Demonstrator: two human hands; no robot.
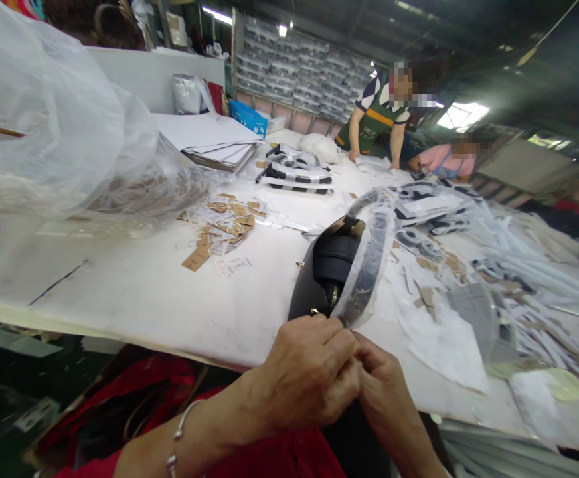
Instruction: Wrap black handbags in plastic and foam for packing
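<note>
A black handbag (319, 279) lies on the white table (135, 292) at its near edge, its strap (369, 259) wrapped in clear plastic film. My left hand (304, 375) is closed in a fist over the bag's near end, by the gold zip. Pressed against it, my right hand (386, 392) pinches the same end of the bag. A thin bracelet sits on my left wrist.
Brown paper tags with strings (220, 229) lie mid-table. A big clear plastic bag (55, 126) fills the left. White tissue and plastic wrappings (493, 279) clutter the right. Wrapped striped bags (297, 169) and paper stacks (214, 139) sit further back. Two people (384, 113) work at the far end.
</note>
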